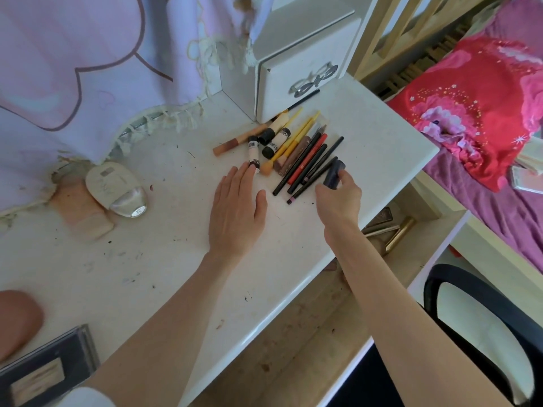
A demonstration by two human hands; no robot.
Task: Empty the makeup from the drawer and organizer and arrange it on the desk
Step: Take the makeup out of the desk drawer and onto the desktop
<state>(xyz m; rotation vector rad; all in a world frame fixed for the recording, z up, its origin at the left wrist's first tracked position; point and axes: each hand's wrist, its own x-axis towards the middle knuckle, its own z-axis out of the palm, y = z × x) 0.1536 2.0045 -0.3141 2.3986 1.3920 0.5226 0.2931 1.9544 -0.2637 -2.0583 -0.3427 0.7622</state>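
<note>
A row of makeup pencils (308, 163), yellow-handled brushes (293, 136) and black-capped tubes (276, 142) lies side by side on the white desk (164, 259), in front of a small white drawer box (296, 80). My right hand (338, 198) grips a dark blue tube (334, 173) at the right end of the row, touching the black pencils. My left hand (238, 207) lies flat and open on the desk, its fingertips against a pale tube (253, 155) at the row's left end. Below the desk edge the open drawer (393, 230) holds a gold tube and other items.
A cream bottle with a silver cap (117, 189) and a peach block (82, 212) lie at the left. A fringed lilac cloth (88, 69) hangs behind. A dark case (47, 371) sits at the bottom left. A black chair (482, 324) and a bed (484, 113) stand to the right.
</note>
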